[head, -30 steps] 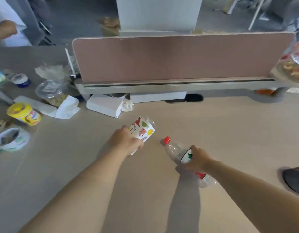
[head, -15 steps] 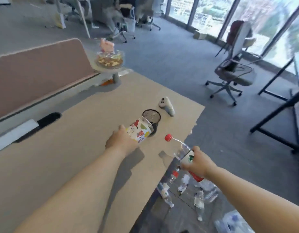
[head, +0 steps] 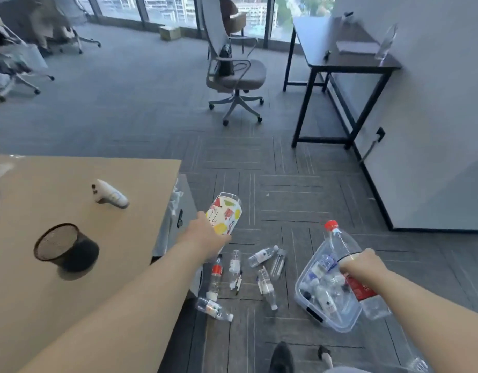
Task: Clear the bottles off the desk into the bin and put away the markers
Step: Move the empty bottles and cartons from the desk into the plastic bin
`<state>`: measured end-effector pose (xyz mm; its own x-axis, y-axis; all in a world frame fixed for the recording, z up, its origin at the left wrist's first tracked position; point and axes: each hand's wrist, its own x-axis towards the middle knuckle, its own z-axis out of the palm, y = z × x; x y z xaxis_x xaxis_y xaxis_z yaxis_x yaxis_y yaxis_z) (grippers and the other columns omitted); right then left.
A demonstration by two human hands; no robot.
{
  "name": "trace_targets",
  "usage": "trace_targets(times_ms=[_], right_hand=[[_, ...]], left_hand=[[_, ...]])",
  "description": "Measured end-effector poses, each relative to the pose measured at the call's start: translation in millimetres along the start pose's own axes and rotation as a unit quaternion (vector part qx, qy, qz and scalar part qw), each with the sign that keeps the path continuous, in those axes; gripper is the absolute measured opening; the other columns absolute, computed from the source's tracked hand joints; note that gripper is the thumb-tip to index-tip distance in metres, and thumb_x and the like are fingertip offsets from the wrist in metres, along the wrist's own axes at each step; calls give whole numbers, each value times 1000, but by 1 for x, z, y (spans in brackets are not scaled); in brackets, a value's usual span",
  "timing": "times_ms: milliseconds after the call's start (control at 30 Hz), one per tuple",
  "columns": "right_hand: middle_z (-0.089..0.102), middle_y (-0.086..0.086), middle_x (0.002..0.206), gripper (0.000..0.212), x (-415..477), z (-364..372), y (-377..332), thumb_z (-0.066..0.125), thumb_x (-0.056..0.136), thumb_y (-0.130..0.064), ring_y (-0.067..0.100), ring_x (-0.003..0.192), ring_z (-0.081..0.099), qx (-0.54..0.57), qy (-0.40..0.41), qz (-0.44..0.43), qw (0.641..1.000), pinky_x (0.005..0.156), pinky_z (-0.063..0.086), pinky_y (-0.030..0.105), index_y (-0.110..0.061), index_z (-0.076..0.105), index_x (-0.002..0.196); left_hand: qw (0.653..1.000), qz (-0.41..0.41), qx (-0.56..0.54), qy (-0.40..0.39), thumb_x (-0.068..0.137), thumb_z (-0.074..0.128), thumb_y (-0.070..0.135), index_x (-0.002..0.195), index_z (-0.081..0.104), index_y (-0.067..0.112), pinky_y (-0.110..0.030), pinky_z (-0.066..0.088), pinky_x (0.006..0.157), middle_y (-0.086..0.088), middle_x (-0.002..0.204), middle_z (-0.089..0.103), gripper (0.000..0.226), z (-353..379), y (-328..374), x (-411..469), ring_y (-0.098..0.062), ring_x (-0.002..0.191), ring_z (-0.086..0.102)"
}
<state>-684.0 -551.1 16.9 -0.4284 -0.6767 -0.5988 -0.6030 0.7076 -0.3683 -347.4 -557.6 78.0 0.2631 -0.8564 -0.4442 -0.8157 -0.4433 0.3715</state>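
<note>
Item: clear bottle (head: 348,265), red cap, red label. Gripped around the mid-body in right hand (head: 362,266), fingers wrapped tight, neck tilted up and away; held directly above the bin (head: 310,309), judged ready for dropping in.

Item: printed bottle (head: 226,215), white with coloured shapes. Clasped at its lower end in left hand (head: 205,235), fingers closed round it; held in the air left of the bin, past the edge of the surface (head: 71,278), above the floor bottles; probably next for the bin.

Item: bin. Clear plastic tub on the floor, tipped toward the viewer, already part-filled with small bottles.

Item: loose bottles (head: 264,275). Several lying on the carpet just left of the bin, with what looked like markers (head: 237,282) among them; judged missed throws or overflow, collection outstanding.

Item: mesh cup (head: 63,246). Black, on the surface well left of the bin, seemingly empty; likely home for the markers.

Item: white handheld device (head: 110,196). Lying on the surface beyond the mesh cup.
</note>
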Motion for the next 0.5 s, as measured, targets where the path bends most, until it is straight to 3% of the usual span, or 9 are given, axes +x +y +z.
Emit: trace_targets(times_ms=[67,100,133,200,333,400,433,500], right_hand=[[61,12,77,72,29,-7,23,69,67,-14,23,68,62,38,-12,33,999,54,45,26,7,36,128],[62,11,77,66,39,-11,33,69,62,-18,22,66,61,38,-25,43,998,55,45,25,4,46,120],[62,9,76,50,50,-14,44,68,58,-21,21,63,58,41,-36,52,997,55,43,26,0,58,101],[54,7,73,16,70,-20,62,65,60,-17,22,61,49,47,-37,62,996,58,40,28,-10,53,68],[64,16,86,41,101,-36,90,67,51,-21,27,71,57,120,-42,121,984,71,55,36,-1,65,86],[61,17,92,21,117,-46,101,70,59,-21,26,76,54,110,-31,127,985,72,49,32,-7,63,72],[58,16,93,21,126,-51,104,71,59,-23,25,77,51,112,-21,135,984,71,45,31,-8,61,70],[59,15,100,52,139,-60,110,71,48,-32,24,79,52,138,-6,157,978,71,44,32,-3,67,90]], left_hand=[[999,-23,38,-9,79,68,48,127,33,8,-33,46,71,-8,108,56,72,15,16,15,-27,91,54],[998,-33,50,-11,78,69,48,127,34,7,-33,46,70,-8,107,56,73,24,24,23,-28,91,56],[997,-39,65,-13,78,70,48,126,34,6,-32,46,70,-9,108,57,73,31,33,29,-28,91,56],[993,-39,111,-34,77,71,48,120,34,8,-32,47,67,-8,103,55,69,47,54,39,-26,88,56],[983,10,166,-73,75,73,43,116,33,14,-34,52,72,-9,110,55,65,82,109,57,-28,91,57],[983,28,161,-83,72,73,39,119,31,14,-36,52,74,-12,112,53,68,100,137,66,-29,91,56],[984,28,150,-93,71,73,38,121,30,15,-37,53,75,-13,112,51,70,109,150,70,-29,93,56],[985,22,114,-128,70,73,37,126,27,16,-39,55,79,-14,113,50,75,126,173,77,-31,96,58]])
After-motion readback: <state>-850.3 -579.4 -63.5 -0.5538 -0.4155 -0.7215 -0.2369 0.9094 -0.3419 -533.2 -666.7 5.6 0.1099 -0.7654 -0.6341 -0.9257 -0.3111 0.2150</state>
